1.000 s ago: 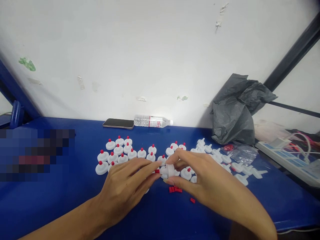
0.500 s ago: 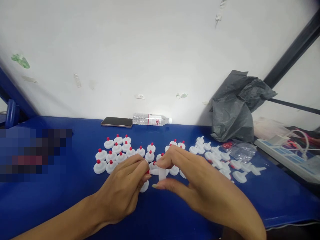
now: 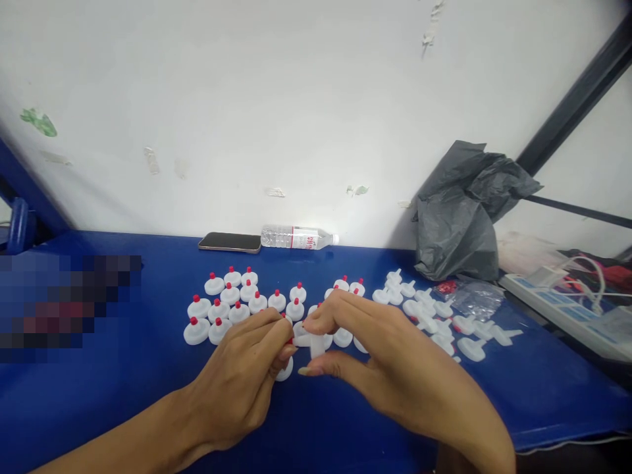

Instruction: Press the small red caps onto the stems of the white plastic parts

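Note:
Between my hands is a white nozzle cap (image 3: 316, 345), turned on its side with its spout toward the left. The thumb and fingers of my right hand (image 3: 390, 359) grip its round base. My left hand (image 3: 241, 378) pinches a small red tip cap (image 3: 290, 341) at the end of the spout; the fingers hide most of it. Behind and left of my hands stand several white nozzle caps (image 3: 196, 331) with red tips, spouts up. At the right lies a loose pile of white nozzle caps (image 3: 473, 349), many with bare spouts.
By the wall lie a phone (image 3: 230, 242) and a clear plastic bottle (image 3: 301, 237). A grey plastic bag (image 3: 457, 217) leans at the right, beside a clear bag (image 3: 478, 297) with red pieces near it. A power strip (image 3: 563, 322) with cables sits on the far right of the blue table (image 3: 123, 382).
The view has shifted very slightly. My right hand, still gripping the nozzle cap, has moved a touch left toward my left hand. Both grips look the same.

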Demonstrator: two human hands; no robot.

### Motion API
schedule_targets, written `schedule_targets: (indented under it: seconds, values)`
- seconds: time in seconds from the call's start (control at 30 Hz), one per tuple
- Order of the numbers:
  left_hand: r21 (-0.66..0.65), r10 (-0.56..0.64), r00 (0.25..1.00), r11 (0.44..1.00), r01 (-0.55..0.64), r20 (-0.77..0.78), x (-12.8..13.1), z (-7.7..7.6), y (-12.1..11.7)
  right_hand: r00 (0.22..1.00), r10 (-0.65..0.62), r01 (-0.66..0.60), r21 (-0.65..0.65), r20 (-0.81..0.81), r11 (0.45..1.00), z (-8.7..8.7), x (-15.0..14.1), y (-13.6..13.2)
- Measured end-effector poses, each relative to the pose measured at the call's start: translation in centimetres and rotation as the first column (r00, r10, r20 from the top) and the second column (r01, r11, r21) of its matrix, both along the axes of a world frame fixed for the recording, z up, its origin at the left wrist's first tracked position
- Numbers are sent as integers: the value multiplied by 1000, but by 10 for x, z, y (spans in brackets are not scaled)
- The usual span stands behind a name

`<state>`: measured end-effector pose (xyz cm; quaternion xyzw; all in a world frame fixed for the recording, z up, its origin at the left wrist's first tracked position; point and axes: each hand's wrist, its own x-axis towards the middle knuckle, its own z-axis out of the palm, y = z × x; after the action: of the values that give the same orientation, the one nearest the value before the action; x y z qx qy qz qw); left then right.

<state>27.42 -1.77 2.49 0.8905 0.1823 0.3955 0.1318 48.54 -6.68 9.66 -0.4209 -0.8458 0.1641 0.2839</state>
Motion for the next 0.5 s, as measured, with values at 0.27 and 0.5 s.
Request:
schedule_targets:
  seconds: [0.27,0.5]
  values:
    - [12,68,996,998,-68,55,0,11,-2,991,-97,103,-58,95,993,3,14,-1]
    - [53,-19,1000,998,18,6,4,9,-5,894,-417,427,-24,163,904,12,60,-20]
